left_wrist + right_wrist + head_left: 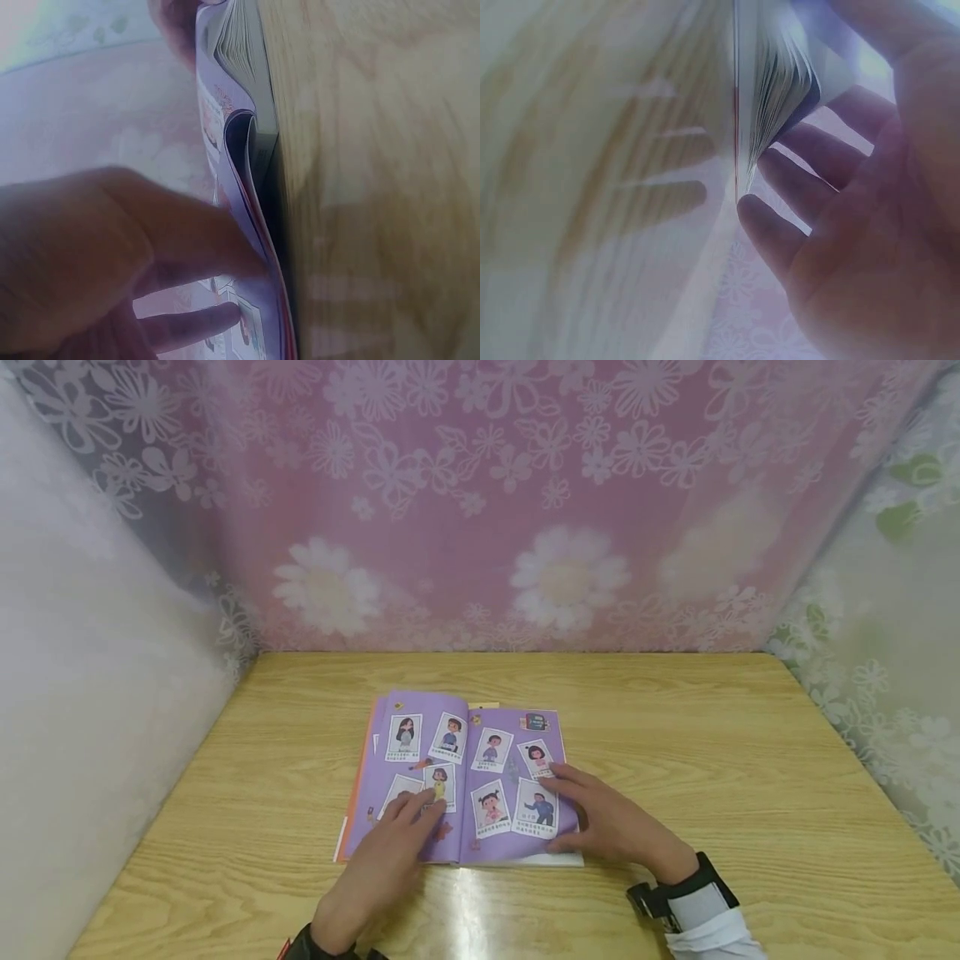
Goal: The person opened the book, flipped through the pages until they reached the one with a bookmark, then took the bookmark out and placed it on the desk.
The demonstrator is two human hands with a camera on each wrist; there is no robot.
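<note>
On the table [675, 735], near its front edge, a book [480, 752] lies open. Left hand [390, 852] and right hand [607, 822] press flat, fingers straight, on its pages. It looks light, with floppy pages; best taken by the stiffer cover edges. Nothing else stands near it on the table.

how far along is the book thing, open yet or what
Done: the book lies open on the wooden table at a purple spread of picture cards. In hand: the left hand presses the left page flat, and the right hand rests on the right page. Left: most pages look stacked under the right side, unturned.
</note>
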